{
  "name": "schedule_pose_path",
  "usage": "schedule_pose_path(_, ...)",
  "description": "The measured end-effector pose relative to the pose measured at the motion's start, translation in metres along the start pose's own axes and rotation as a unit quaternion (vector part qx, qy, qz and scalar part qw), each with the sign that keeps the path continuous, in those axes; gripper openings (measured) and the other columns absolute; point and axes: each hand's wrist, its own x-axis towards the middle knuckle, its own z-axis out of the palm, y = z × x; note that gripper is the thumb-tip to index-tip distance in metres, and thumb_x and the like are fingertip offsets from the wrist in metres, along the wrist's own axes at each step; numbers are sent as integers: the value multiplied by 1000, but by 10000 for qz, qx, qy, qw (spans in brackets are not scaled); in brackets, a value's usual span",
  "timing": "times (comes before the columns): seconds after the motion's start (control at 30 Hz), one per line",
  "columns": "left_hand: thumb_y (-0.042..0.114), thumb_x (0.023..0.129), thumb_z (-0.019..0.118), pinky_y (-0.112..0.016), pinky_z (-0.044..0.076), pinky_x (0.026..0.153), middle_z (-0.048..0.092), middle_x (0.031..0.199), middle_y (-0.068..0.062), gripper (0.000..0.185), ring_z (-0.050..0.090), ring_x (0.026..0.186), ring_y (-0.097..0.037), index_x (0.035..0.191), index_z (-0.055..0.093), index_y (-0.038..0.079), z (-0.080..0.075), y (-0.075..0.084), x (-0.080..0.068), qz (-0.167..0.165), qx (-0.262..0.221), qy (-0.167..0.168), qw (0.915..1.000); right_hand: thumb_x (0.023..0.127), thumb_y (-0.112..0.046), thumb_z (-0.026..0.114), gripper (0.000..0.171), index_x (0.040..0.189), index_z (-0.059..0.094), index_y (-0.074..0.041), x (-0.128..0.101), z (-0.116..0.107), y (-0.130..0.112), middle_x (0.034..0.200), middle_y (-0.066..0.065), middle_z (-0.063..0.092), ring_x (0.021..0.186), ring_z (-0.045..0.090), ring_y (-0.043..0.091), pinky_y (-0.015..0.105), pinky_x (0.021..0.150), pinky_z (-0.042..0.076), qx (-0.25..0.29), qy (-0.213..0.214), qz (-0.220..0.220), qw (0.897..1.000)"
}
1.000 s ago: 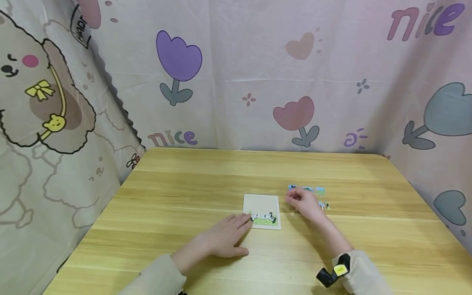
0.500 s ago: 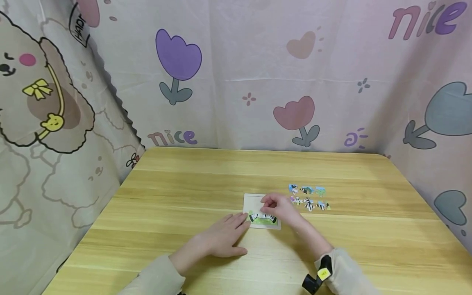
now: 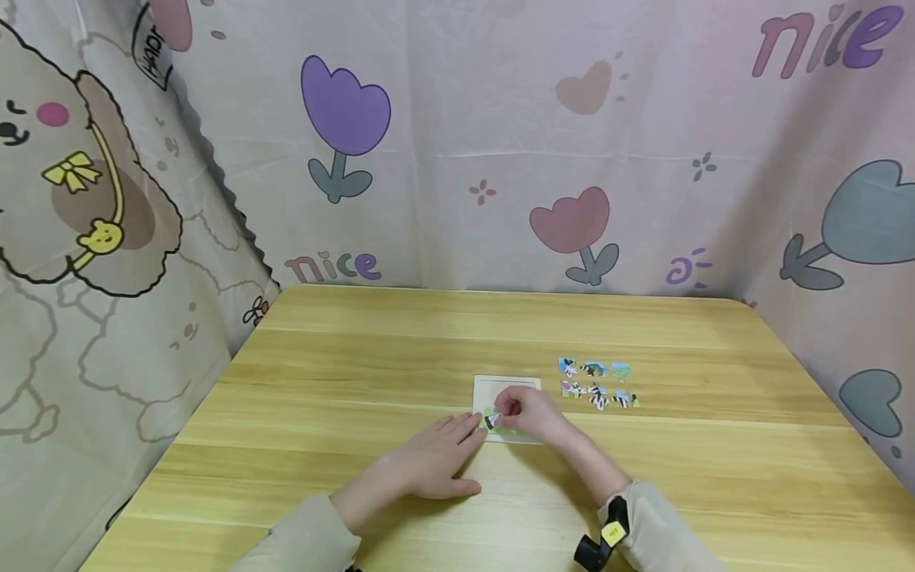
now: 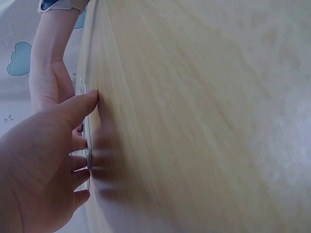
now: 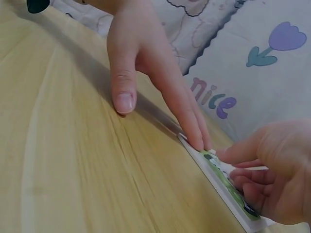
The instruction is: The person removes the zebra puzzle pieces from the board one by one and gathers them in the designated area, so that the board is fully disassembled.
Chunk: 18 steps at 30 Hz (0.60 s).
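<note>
A white puzzle board [image 3: 488, 388] lies on the table, with a strip of green grass and zebra legs [image 5: 232, 191] fitted along its near side. My left hand [image 3: 432, 459] is laid out flat beside it, its straight fingertips touching the board's left edge and its thumb resting on the table. Over the board, my right hand [image 3: 534, 415] has thumb and forefinger pinched together low above the picture strip. It holds a small puzzle piece that the fingers mostly hide. In the right wrist view the right hand's other fingers [image 5: 255, 182] are curled in.
Several loose puzzle pieces [image 3: 596, 395] with zebra and blue-sky prints lie in two rows right of the board. The wooden table [image 3: 343, 357] ends at a printed cloth [image 3: 457, 230] behind. A black wrist camera [image 3: 599, 544] is strapped on the right sleeve.
My right hand has moved left from the loose pieces to the board, then lower and further left over the strip. The left hand has stayed at the board's edge.
</note>
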Motion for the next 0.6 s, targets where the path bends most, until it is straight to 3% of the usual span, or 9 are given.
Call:
schedule_pose_path(0.33,54,90,48,-39,18,112,19,152,-15,74,16,139,-26,145,29,8,-1,1,-2,-37,-30,13,10000,69,-8,79,21,85,65,-5,1,8,-9,74,-1,51,70,45,12,25,62,42,-924,85,-56,9957)
schedule_pose_path(0.6,51,90,51,-40,20,112,22,150,-16,73,19,138,-27,144,32,6,-5,2,-3,-7,-69,69,10000,69,-8,79,18,78,63,-3,0,11,-15,74,1,50,70,44,12,25,60,41,-1168,113,18,9931)
